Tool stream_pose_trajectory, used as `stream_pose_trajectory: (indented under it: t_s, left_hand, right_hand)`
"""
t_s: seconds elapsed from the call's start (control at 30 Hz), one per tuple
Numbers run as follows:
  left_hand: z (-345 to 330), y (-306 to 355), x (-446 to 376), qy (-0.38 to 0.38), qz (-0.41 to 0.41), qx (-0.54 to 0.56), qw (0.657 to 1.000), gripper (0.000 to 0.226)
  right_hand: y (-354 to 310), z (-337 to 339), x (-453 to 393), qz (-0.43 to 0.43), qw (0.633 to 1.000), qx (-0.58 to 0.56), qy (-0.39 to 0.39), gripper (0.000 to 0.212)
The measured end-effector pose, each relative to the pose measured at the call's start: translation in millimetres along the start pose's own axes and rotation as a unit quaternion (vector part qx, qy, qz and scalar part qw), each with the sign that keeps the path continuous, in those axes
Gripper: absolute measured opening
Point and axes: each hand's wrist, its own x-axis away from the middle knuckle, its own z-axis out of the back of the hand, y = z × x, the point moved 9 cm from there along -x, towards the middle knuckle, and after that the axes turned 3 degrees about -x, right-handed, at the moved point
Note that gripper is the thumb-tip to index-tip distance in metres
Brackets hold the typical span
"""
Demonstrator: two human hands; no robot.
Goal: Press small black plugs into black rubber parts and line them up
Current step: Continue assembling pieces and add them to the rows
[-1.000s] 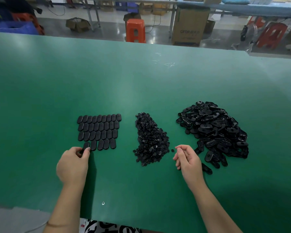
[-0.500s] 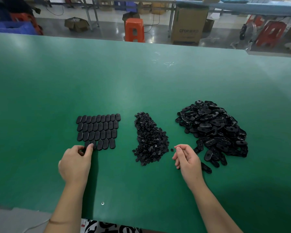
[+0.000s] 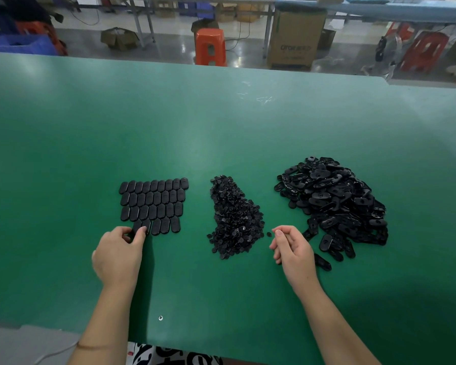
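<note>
left hand [image 3: 117, 255] pinches rubber part [image 3: 137, 227] (row end) | right hand [image 3: 291, 248] fingers loosely curled, holding nothing

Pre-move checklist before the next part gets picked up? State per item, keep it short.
1. Left hand done placing: not ok. Its fingertips are on the part at the near-left end of the lined-up rows.
2. Rows tidy: ok. Parts sit side by side, near row shorter than the others.
3. Right hand free: cannot tell. Fingers loosely curled, nothing visible in them.
4. Plugs within reach: ok. Plug pile lies just left of the right hand, one stray plug at its fingertips.
5. Unfilled parts within reach: ok. Parts heap is just right of that hand.
</note>
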Motion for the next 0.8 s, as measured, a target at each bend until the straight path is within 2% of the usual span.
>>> stream_pose_trajectory:
  t_s: [0.37, 0.47, 0.53, 0.67, 0.73, 0.8]
  left_hand:
    - [-1.5, 11.0, 7.2, 0.032, -0.020, 0.023, 0.999, 0.027]
    - [0.7, 24.3, 19.7, 0.052, -0.050, 0.035, 0.997, 0.018]
    - [-1.9, 43.3, 33.8, 0.052, -0.101, 0.042, 0.993, 0.013]
    - [-34.4, 97.5, 74.5, -0.055, -0.220, 0.054, 0.972, 0.014]
    - [-50.3, 115.6, 91.9, -0.095, -0.240, 0.061, 0.964, 0.017]
    - [-59.1, 126.0, 102.4, -0.103, -0.244, 0.058, 0.962, 0.018]
  right_hand:
    - [0.3, 0.7, 0.0, 0.001, 1.000, 0.008, 0.001, 0.015]
    - [0.8, 1.1, -0.4, -0.003, 1.000, 0.013, 0.002, 0.014]
    - [0.4, 0.9, -0.8, -0.004, 1.000, 0.021, 0.002, 0.014]
    - [0.6, -0.9, -0.9, -0.012, 0.999, 0.037, -0.004, 0.014]
    - [-0.6, -1.9, -1.9, -0.026, 0.999, 0.041, -0.011, 0.015]
    - [-2.1, -1.7, -2.8, -0.044, 0.998, 0.035, -0.027, 0.015]
